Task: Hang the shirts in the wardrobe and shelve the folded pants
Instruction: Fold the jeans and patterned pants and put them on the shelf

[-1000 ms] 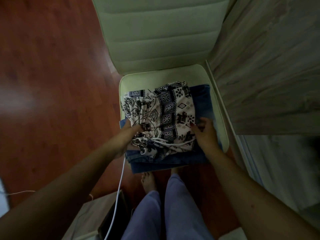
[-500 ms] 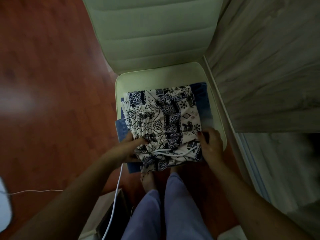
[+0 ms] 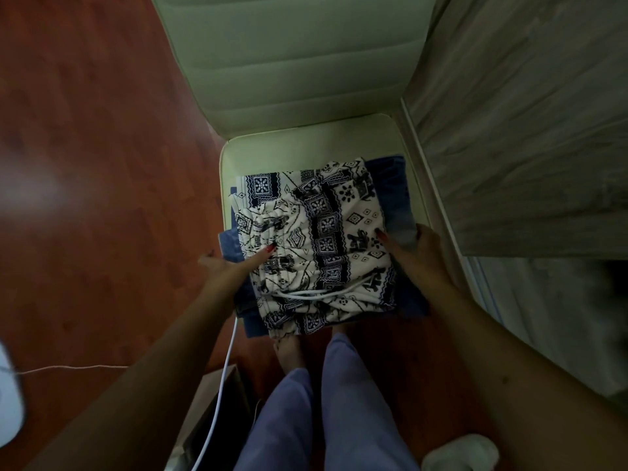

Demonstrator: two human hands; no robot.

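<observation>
— What's the setting?

— A red-brown wooden floor (image 3: 102, 198), with a pale padded chair (image 3: 306, 141) pushed up beside a grey wood-grain panel (image 3: 526, 130) on the right. The stack of folded pants (image 3: 404, 300) lies on the chair's seat, its near edge hanging out past the front of the seat.

— What's in the stack?

— Blue jeans (image 3: 390, 185) underneath, and on top white pants with a navy print (image 3: 326, 232). Their white drawstring (image 3: 316, 294) lies loose across the near end.

— And the hands?

— One on each side. The right grip (image 3: 419, 256) clasps the right edge: the red-nailed thumb lies on the print cloth, and the fingers curl over the denim just beside it. The left grip (image 3: 231, 270) is at the left edge, with one red-nailed digit stretched flat across the print cloth. Its other fingers are hidden by the stack, so I cannot tell whether it has closed on anything.

— Anything else nearby?

— A white cable (image 3: 231, 351) runs down from under the left wrist, past a brown box (image 3: 210, 402) on the floor. The person's legs in lavender trousers (image 3: 339, 402) and a bare foot (image 3: 289, 351) show below the stack.
</observation>
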